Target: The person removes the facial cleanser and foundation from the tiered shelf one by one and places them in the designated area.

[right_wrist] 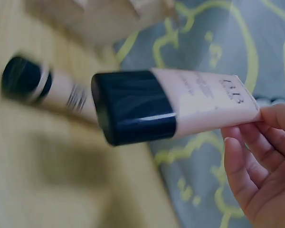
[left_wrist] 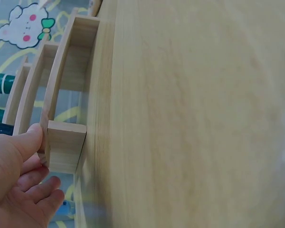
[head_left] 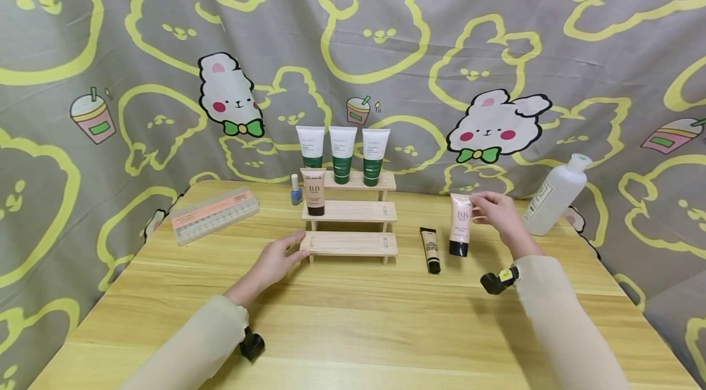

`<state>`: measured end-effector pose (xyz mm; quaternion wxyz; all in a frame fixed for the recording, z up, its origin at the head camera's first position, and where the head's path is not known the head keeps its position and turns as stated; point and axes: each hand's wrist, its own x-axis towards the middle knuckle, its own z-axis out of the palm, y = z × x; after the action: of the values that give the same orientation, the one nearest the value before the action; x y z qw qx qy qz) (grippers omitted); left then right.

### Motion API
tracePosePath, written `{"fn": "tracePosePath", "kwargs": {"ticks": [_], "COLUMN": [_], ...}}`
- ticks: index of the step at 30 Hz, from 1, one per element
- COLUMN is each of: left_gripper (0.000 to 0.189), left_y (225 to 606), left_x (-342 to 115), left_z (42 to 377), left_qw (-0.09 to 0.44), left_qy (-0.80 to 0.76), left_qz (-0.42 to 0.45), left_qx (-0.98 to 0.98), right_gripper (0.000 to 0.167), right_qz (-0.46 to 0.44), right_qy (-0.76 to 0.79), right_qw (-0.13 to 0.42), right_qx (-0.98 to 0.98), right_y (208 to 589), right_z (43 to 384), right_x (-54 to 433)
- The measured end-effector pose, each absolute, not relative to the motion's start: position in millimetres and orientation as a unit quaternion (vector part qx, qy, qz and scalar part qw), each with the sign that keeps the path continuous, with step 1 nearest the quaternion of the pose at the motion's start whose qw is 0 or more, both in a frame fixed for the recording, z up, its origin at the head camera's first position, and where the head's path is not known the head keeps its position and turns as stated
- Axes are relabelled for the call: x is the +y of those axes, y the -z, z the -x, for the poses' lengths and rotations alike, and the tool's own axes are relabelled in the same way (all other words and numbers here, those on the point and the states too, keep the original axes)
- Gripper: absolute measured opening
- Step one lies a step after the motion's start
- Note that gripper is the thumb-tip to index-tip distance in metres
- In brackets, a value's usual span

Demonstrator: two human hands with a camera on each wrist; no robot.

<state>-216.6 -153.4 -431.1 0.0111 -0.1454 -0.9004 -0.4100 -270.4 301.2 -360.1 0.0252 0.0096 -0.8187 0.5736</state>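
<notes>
My right hand (head_left: pixel 496 215) pinches a pink BB cream tube (head_left: pixel 461 224) by its flat top end. The tube's black cap (right_wrist: pixel 135 107) points down, and in the right wrist view it looks lifted off the table. My left hand (head_left: pixel 274 262) holds the left end of the lowest tier of a wooden step shelf (head_left: pixel 353 244), thumb (left_wrist: pixel 31 138) against the board. Another BB cream tube (head_left: pixel 314 194) stands cap-down on the middle tier at the left. Three white-and-green tubes (head_left: pixel 342 154) stand along the top tier.
A small beige tube with black ends (head_left: pixel 431 250) lies right of the shelf. A blue nail polish bottle (head_left: pixel 296 190) stands left of it, near a flat clear box with an orange label (head_left: pixel 215 215). At the right stands a large translucent bottle (head_left: pixel 556 197). Behind hangs a patterned curtain (head_left: pixel 386 59).
</notes>
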Motion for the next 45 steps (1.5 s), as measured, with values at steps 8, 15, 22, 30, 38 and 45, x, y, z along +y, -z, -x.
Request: {"fn": "tracePosePath", "kwargs": {"ticks": [8,15,22,30,38,45], "left_gripper": [0.053,0.052,0.052,0.053,0.053,0.053], "left_y": [432.9,432.6,433.1,433.0,432.5,431.8], "left_x": [-153.6,-153.5,-154.1,-153.4,-153.8,-153.6], "left_z": [217.4,217.4,218.6,217.8,218.1,217.7], "left_qw": [0.014,0.015,0.013,0.014,0.014,0.013], "left_qy": [0.409,0.41,0.414,0.414,0.411,0.411], "left_qz": [0.149,0.148,0.149,0.146,0.145,0.146], "left_qx": [-0.9,-0.9,-0.898,-0.899,-0.9,-0.9], "right_gripper": [0.045,0.045,0.044,0.042,0.039,0.039], "right_qz": [0.033,0.051,0.064,0.068,0.071,0.081], "right_qy": [-0.545,-0.562,-0.546,-0.518,-0.487,-0.487], "right_qw": [-0.024,-0.06,-0.079,-0.088,-0.083,-0.085], "right_qx": [-0.838,-0.824,-0.831,-0.848,-0.867,-0.866], "right_y": [391.5,412.7,422.8,429.6,433.8,434.5], "right_z": [269.3,273.7,278.9,285.0,289.9,291.9], "right_x": [329.3,339.8,340.1,336.9,333.3,334.3]}}
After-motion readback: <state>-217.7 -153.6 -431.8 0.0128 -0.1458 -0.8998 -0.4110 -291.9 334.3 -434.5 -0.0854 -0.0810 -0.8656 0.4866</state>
